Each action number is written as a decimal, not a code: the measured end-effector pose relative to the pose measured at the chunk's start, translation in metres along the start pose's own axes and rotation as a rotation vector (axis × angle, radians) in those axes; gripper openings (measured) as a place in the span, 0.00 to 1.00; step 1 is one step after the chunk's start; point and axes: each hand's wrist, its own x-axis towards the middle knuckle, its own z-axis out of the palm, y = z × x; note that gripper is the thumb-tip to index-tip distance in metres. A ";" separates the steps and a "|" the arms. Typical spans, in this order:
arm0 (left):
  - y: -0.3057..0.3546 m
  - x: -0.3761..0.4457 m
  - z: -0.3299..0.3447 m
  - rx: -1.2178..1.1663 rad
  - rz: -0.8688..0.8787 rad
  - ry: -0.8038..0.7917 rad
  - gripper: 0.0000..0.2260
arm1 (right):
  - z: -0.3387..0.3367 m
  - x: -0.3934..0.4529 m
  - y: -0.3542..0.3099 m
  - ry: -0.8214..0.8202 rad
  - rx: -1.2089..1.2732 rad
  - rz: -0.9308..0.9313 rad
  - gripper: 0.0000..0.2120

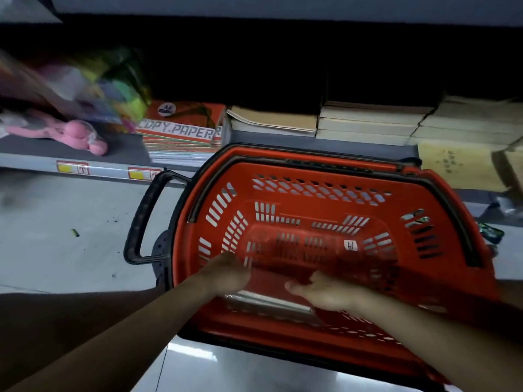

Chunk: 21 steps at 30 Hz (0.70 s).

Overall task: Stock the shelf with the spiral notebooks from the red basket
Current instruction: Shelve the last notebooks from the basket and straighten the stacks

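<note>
The red basket point(334, 176) stands on the floor against the low shelf point(93, 168), and its bottom shows bare. Both my hands reach into its near side. Between them lies a red-covered spiral notebook point(271, 284), motion-blurred, with its white page edge facing me. My left hand point(226, 273) grips the notebook's left edge. My right hand point(322, 292) holds the right edge, with the fingers lying over the cover. The spiral binding is too blurred to make out.
On the shelf are a stack of copy paper point(181, 128), piles of brown-covered books point(368, 123), a pink plush toy point(76, 134) and a blurred colourful bag point(107, 86). A cardboard box point(458, 165) stands at the right. The basket's black handle point(144, 216) sticks out to the left.
</note>
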 end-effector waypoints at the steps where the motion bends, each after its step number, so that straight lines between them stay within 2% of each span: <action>1: 0.001 0.000 0.000 -0.018 -0.009 0.000 0.13 | 0.002 -0.003 -0.001 -0.032 0.015 0.015 0.39; 4: 0.000 0.001 -0.003 -0.126 -0.022 0.022 0.11 | 0.008 -0.008 -0.004 -0.030 0.115 0.013 0.36; 7: -0.001 0.000 -0.002 -0.268 -0.033 0.087 0.09 | 0.011 -0.013 -0.008 0.008 0.251 0.042 0.28; 9: -0.001 -0.004 0.002 -0.376 -0.009 0.127 0.08 | 0.017 -0.012 -0.003 0.086 0.336 0.055 0.20; 12: 0.002 -0.017 0.005 -0.565 -0.043 0.195 0.07 | 0.025 -0.010 0.003 0.258 0.422 0.099 0.16; 15: 0.001 -0.033 -0.003 -0.891 -0.090 0.141 0.10 | 0.019 -0.024 0.002 0.313 0.528 0.061 0.09; 17: -0.001 -0.046 -0.014 -1.060 -0.107 0.017 0.09 | 0.008 -0.039 -0.002 0.302 0.673 0.005 0.14; 19: -0.001 -0.060 -0.026 -1.155 -0.087 -0.096 0.07 | -0.006 -0.056 -0.003 0.297 0.834 -0.068 0.23; 21: -0.004 -0.079 -0.037 -1.229 -0.029 -0.155 0.10 | -0.018 -0.076 -0.007 0.315 0.938 -0.157 0.25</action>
